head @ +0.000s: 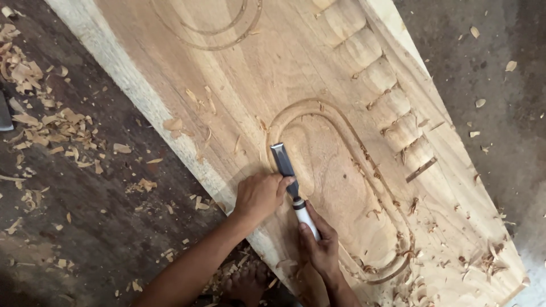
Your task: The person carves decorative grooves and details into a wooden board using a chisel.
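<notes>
Head view: at the bottom centre of the frame we see our two hands meeting on one chisel. Our right hand, lowest in the picture, keeps its grip closed around the white handle. Just above and to the left of it, our left hand has its grip closed on the metal shank, fingers curled over it where the blade begins, so it is the hand nearer the cutting edge.

The chisel's long axis runs from the right hand up and slightly left across the frame. Its flat steel blade lies on the wooden panel, with the tip just inside the left side of the carved oval groove.

We count one chisel, two hands, one panel and one complete oval groove. Farther up the right edge of the panel runs a row of carved rounded lobes, and at the top centre part of a second curved groove shows. Wood shavings lie scattered on the dark floor at left, with more on the panel's lower right corner.
</notes>
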